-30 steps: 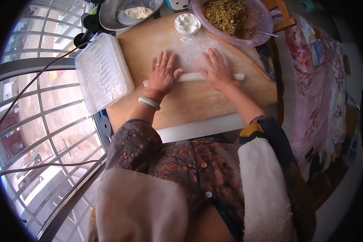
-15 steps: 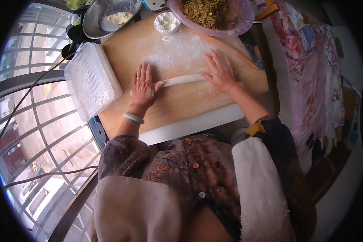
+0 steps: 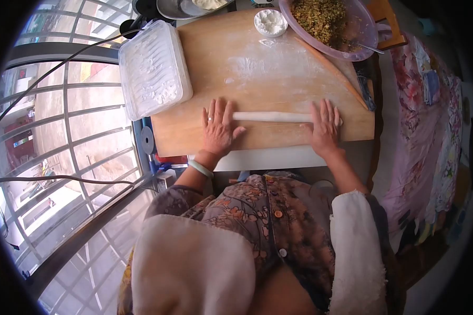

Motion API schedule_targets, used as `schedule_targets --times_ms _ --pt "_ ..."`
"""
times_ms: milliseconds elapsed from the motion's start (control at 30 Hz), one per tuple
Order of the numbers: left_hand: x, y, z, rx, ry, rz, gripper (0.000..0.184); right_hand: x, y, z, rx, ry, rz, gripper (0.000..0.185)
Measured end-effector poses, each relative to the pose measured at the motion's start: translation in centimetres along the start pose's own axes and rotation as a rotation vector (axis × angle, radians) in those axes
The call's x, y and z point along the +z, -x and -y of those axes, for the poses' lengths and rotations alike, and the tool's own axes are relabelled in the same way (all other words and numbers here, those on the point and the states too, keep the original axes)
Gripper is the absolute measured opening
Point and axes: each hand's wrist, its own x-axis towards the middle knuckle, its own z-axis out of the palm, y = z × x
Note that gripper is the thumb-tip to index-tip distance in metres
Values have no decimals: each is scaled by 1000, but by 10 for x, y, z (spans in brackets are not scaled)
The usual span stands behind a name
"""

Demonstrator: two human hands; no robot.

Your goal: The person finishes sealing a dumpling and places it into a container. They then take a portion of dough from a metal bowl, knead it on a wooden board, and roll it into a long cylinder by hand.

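A long, thin rope of white dough point(image 3: 272, 116) lies crosswise on the wooden board point(image 3: 215, 63), near its front edge. My left hand point(image 3: 218, 128) rests flat over the rope's left end, fingers stretched forward and thumb out to the side. Over the right end lies my right hand point(image 3: 325, 126), palm down with its fingers extended. A small tip of dough shows just beyond its outer side. The middle of the rope is uncovered between the two hands.
A floured plastic container point(image 3: 155, 71) sits at the board's left edge. Behind are a small bowl of flour point(image 3: 270, 22), a metal bowl point(image 3: 178, 10) with dough, and a pink basin point(image 3: 370, 29) of chopped filling with a spoon. A rolling pin point(image 3: 331, 71) lies at right.
Both hands have come back toward my body with the dough rope, nearer the board's front edge. They are slightly farther apart, and more of the rope shows. The camera view has shifted.
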Motion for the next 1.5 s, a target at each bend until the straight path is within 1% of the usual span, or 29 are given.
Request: schedule_targets --times_ms 67,133,167,233,300,367,467,533,633,667,733,833,900,933,967,1000,1033,1067,1100,1133,1167,1200,1267,1333,1367,1400,1433,1467,1500 --pt "-6 -46 11 -13 -7 -23 84 0 -43 -14 5 43 -48 70" --pt "-3 -77 25 25 39 -89 84 1 -78 -23 -58 42 -73 68" --pt "-3 -88 28 39 49 -84 83 1 -89 -23 -91 39 -80 67" --pt "-1 -91 27 66 21 -72 82 5 -109 6 -200 -141 -98 65" --pt "-3 -81 19 105 -14 -35 82 11 -119 52 -354 -266 -55 67" --pt "-14 -56 10 159 -69 -3 81 14 -102 88 -394 -227 95 72" --pt "-13 7 0 148 47 66 83 19 -37 93 -350 -201 60 77" --pt "-9 39 -9 124 16 75 86 17 4 95 -328 -226 73 79" --pt "-1 30 -9 56 -10 58 89 26 -18 90 -326 -125 65 81" --pt "-1 20 -5 18 -23 42 90 31 -44 87 -307 -101 48 84" --pt "-6 -28 8 -38 -56 -2 91 26 -99 87 -224 -66 22 82" --pt "-15 -84 23 -2 -107 -80 90 20 -168 71 -115 -136 10 80" --pt "-27 -103 13 49 -96 -107 90 20 -176 73 -26 -158 0 79" --pt "-25 -107 -1 112 -42 -144 89 23 -174 79 32 -146 -23 79" --pt "-19 -108 -17 162 93 -140 88 25 -169 82 89 -133 -48 79" --pt "-12 -108 -34 213 229 -141 88 36 -156 83 100 -111 -32 74" --pt "-6 -105 -50 231 329 -87 87 43 -134 81 62 -46 23 70" --pt "-1 -91 -63 246 433 -28 87 24 -108 84 -15 -38 111 68" --pt "0 -71 -70 282 378 0 87 25 -76 77 -104 -85 75 69" --pt "0 -51 -74 318 319 26 86 26 -44 68 -195 -3 106 71" --pt "3 -27 -77 330 288 35 86 18 -18 66 -184 -146 128 75" --pt "7 -12 -77 340 256 49 86 14 5 65 -185 -186 82 78" --pt "14 -10 -78 338 216 34 85 9 27 61 -186 -160 87 79" --pt "16 -30 -77 345 174 -13 85 13 3 54 -126 -128 63 78" --pt "17 -57 -76 342 156 -47 85 16 -14 49 -96 -114 53 78" --pt "17 -83 -75 334 139 -79 85 19 -39 39 -86 -42 -6 77" --pt "13 -108 -76 321 99 -102 85 16 -65 32 -32 -11 -10 74" --pt "9 -133 -75 313 59 -128 85 15 -87 22 -24 -22 -33 71" --pt "7 -153 -71 328 55 -96 85 16 -103 11 -61 -16 -68 69"
